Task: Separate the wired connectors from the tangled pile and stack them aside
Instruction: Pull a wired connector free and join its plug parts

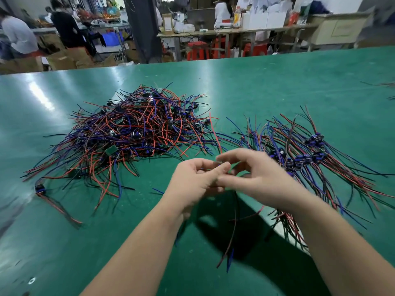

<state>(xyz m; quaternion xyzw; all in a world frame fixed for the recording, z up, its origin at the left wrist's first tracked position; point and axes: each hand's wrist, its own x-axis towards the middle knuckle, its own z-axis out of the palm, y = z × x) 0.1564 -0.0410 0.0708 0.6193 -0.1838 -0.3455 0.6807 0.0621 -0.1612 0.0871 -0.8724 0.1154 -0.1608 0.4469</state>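
Observation:
A big tangled pile of wired connectors [136, 133], with red, blue and black leads, lies on the green table [277, 86] at centre left. To the right sits a neater stack of sorted connectors [307, 154], their dark blue bodies lined up. Above the table's near middle, my left hand [196, 180] and my right hand [252, 178] meet, and both pinch one small wired connector [220, 164] between the fingertips. Its red, black and blue leads [232, 238] hang down below my hands. A further red lead rises from behind my fingers. The connector body is mostly hidden.
A single stray connector [40, 189] with leads lies at the near left. A few loose wires [382, 84] show at the far right edge. Behind the table stand workbenches, red stools [197, 50], cardboard boxes and several people.

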